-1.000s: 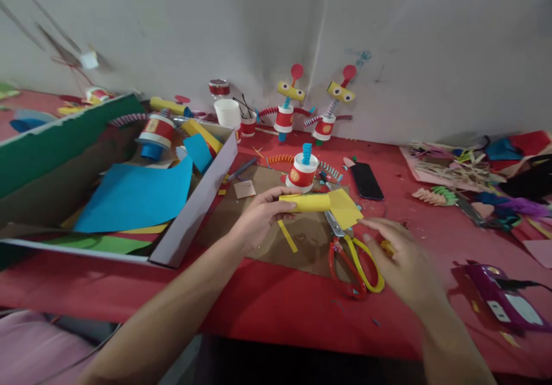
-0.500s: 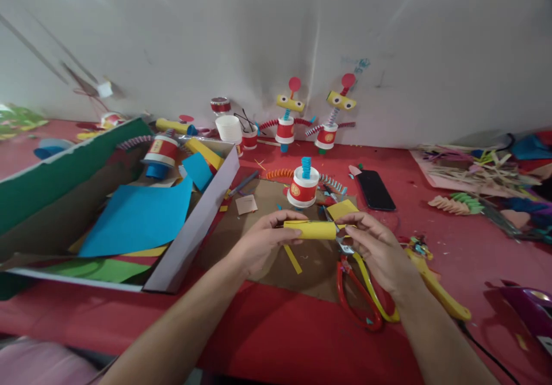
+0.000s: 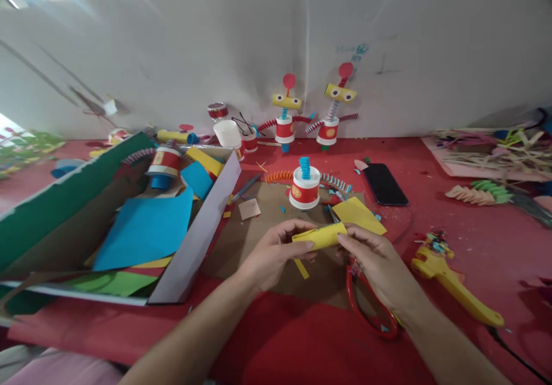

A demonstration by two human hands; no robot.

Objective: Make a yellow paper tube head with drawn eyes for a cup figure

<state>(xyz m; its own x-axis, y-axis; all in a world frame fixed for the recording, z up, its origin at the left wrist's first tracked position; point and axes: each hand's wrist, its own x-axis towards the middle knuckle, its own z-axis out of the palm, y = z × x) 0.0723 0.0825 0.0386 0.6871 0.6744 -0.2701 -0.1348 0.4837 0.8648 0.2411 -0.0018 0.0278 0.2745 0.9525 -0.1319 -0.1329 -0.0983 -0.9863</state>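
Observation:
Both my hands hold a rolled yellow paper tube (image 3: 319, 237) above a brown cardboard sheet (image 3: 267, 230). My left hand (image 3: 276, 254) grips its left end with curled fingers. My right hand (image 3: 374, 261) pinches its right end. A loose yellow paper piece (image 3: 359, 215) lies just behind the tube. Red and yellow scissors (image 3: 370, 310) lie under my right wrist, partly hidden. A red and white paper cup with a blue spring (image 3: 304, 186) stands behind the tube.
An open box (image 3: 196, 241) with blue, green and yellow paper sits at left. Two finished cup figures (image 3: 285, 122) stand by the white wall. A black phone (image 3: 384, 184), a yellow glue gun (image 3: 452, 278) and paper scraps (image 3: 483, 192) lie at right on the red table.
My right hand came in from the right and took the tube's right end. The tube now tilts slightly, and the view has shifted so the glue gun shows.

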